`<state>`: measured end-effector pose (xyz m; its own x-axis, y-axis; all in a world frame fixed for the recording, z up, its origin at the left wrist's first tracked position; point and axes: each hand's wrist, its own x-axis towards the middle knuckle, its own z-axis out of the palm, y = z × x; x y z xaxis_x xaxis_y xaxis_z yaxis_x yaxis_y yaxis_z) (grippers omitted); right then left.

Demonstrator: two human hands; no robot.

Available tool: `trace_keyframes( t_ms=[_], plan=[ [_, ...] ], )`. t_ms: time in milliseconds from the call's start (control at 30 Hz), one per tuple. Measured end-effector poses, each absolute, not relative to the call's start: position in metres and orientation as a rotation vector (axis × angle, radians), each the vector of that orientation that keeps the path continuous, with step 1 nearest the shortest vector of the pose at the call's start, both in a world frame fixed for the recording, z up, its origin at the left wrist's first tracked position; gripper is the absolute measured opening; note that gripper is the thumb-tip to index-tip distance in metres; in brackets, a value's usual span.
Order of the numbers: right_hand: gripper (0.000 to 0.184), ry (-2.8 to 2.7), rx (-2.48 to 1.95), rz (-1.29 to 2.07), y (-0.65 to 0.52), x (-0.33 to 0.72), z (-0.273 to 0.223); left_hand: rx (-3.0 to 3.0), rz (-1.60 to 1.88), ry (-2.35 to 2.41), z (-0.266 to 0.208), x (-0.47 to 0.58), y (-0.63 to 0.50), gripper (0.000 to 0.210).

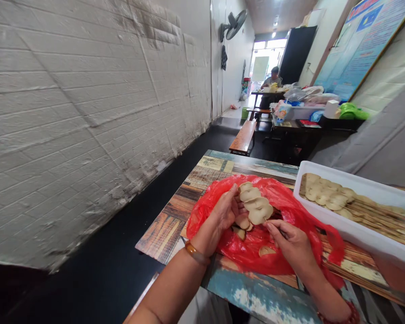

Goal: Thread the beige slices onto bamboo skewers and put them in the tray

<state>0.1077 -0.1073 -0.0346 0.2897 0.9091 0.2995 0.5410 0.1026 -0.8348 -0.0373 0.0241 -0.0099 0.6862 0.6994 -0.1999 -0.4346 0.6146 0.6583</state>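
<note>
Over a crumpled red plastic bag (219, 193), I hold a row of thin, pale, roundish food slices (260, 210) that overlap one another. My left hand (227, 209) curls around the far end of the row, thumb at the top. At the near end, my right hand (285, 236) pinches a thin skewer close to the last slice; most of the skewer is hidden by the fingers and slices. Loose slices (243, 221) lie in the bag below, and another slice (266, 251) rests nearer to me.
A white plastic tub (354, 180) on the right holds many skewered slices (327, 191). The wood-patterned table (168, 225) carries bag and tub. Beyond it stand a bench (243, 135) and cluttered tables; a person (273, 78) sits farther back. A wall (104, 112) runs along the left.
</note>
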Motion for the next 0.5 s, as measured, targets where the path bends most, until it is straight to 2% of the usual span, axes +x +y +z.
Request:
trace_keyframes(
  t_ms=[200, 367, 500],
  plan=[
    [0.031, -1.357, -1.555, 0.495, -0.105, 0.109, -0.033, 0.666, 0.693, 0.429, -0.008, -0.035, 0.017, 0.025],
    [0.027, -1.413, -1.551, 0.446, -0.102, 0.113, -0.035, 0.724, 0.733, 0.462, -0.007, -0.037, 0.023, 0.027],
    [0.021, -1.503, -1.485, 0.275, -0.1, 0.114, -0.03, 0.709, 0.823, 0.541, -0.004, -0.036, 0.031, 0.029]
  ],
)
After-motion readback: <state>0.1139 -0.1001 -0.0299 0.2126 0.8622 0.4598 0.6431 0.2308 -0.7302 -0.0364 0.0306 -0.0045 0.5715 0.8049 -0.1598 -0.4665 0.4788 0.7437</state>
